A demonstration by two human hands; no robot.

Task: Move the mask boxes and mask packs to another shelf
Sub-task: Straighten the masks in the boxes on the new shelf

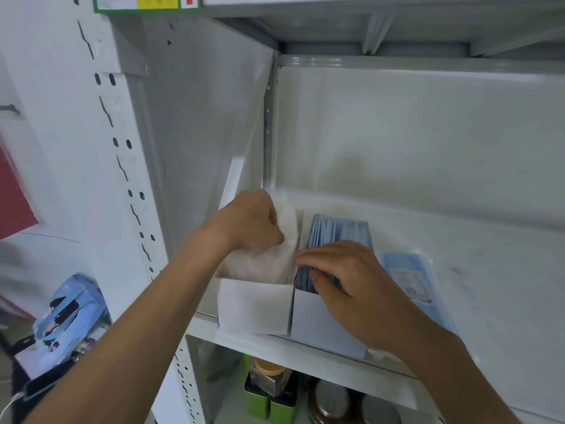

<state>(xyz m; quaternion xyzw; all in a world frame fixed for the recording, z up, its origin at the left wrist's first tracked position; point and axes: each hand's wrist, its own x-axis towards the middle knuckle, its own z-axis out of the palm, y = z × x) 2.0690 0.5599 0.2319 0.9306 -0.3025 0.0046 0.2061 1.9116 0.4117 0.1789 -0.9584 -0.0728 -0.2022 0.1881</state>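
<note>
Two open white mask boxes stand side by side on the grey shelf (477, 270). The left box (253, 307) holds white masks (269, 258); my left hand (250, 221) grips the top of that white stack. The right box (324, 325) holds blue masks (339, 231); my right hand (345, 280) rests on them with fingers curled, fingertips at the gap between the two boxes. To the right, a flat blue mask pack (409, 276) in clear plastic lies on the shelf, partly under my right forearm.
The shelf's back wall and left side panel close in the boxes. On the shelf below stand green tins (269, 399) and round jars (330, 399). At lower left, outside the rack, blue mask packaging (67, 313) sits on dark items. A perforated upright (134, 209) frames the rack.
</note>
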